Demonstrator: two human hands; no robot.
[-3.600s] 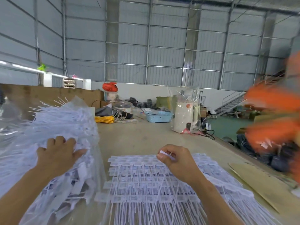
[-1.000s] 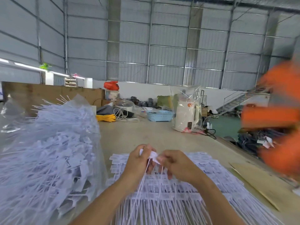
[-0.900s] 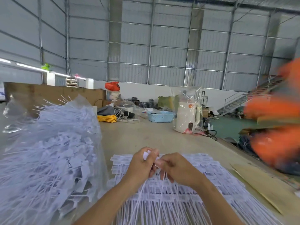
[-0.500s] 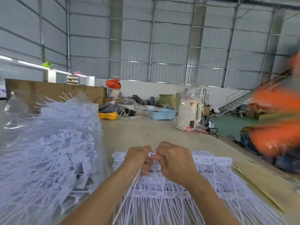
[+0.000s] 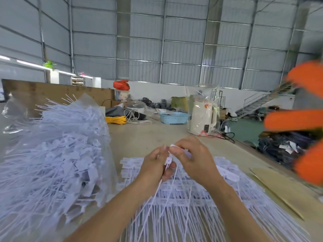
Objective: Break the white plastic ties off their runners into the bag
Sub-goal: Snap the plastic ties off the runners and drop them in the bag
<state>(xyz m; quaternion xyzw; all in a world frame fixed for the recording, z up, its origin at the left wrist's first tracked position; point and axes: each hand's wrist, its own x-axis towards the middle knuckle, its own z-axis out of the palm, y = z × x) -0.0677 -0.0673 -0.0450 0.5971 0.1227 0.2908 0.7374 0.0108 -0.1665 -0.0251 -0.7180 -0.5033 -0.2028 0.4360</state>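
Note:
A flat heap of white plastic ties on runners (image 5: 195,203) covers the table in front of me. Above it my left hand (image 5: 155,166) grips a bundle of white ties (image 5: 168,161) whose thin tails hang down toward me. My right hand (image 5: 194,158) pinches the white runner end (image 5: 173,146) at the top of that bundle, touching the left hand's fingers. A large clear plastic bag (image 5: 52,159), stuffed with loose white ties, stands at the left of the table.
Brown cardboard (image 5: 283,194) lies at the table's right edge. Farther back stand a cream kettle in clear wrap (image 5: 202,119), a light blue basket (image 5: 173,117) and yellow cord (image 5: 116,119). Blurred orange shapes (image 5: 304,119) move at the right.
My left hand left the bag and joined the right over the heap. Both hands have lifted slightly, and the fingers have parted a little, showing a tie head between them.

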